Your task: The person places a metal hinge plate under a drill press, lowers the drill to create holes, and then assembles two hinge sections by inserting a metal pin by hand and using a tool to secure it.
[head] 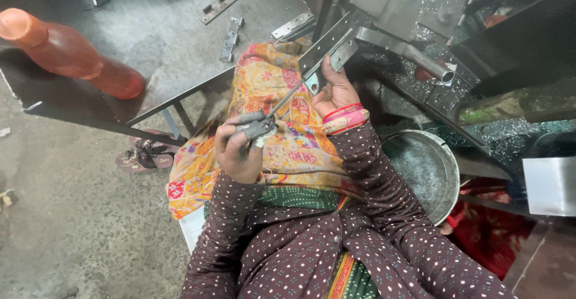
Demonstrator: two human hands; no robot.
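We hold both forearms raised over the lap, elbows bent, dotted sleeves to the wrists. Our left hand (239, 149) is closed around the grey handle of a thin rod tool (282, 103), which slants up to the right. Our right hand (333, 89) grips a long metal hinge strip (329, 46) at its lower end, beside the machine bracket (384, 5). A round metal pan (427, 170) sits right; loose hinges (230, 38) lie on the floor; an orange bottle (66, 53) stands left.

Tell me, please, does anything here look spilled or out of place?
Yes. Metal hinges lie scattered loose on the floor, and metal shavings are spilled around the machine, beside the round pan.
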